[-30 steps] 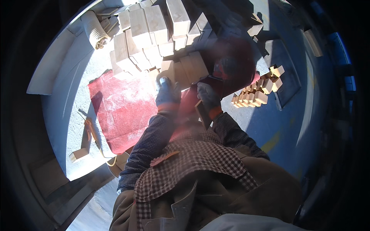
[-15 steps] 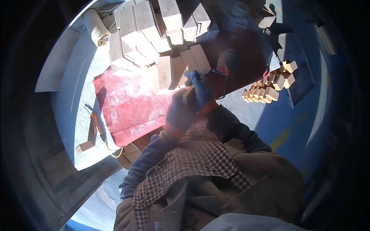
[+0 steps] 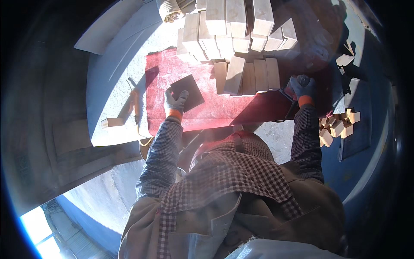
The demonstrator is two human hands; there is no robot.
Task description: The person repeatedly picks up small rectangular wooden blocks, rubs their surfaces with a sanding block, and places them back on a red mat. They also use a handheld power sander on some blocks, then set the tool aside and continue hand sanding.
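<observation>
Parting from their earlier clasp apparently split the work: the left hand [image 3: 176, 103] grasped the dark board [image 3: 191, 91] just right of its palm; the right hand [image 3: 303, 87] covered the tool [image 3: 288, 92] beneath, its grip impossible to tell.

The square piece [image 3: 192, 90] in the left hand [image 3: 176, 103] has a dark, matt, flat face; it may be wood, but in this shade I cannot be sure. The stacked blocks [image 3: 216, 19] are of pale wood, with smooth faces. Under them, the red cover [image 3: 207, 118] looks like matt cloth, a little wrinkled. The apron [image 3: 228, 172] is soft checked cloth. The pale tabletop [image 3: 125, 77] appears rough and without gloss.
</observation>
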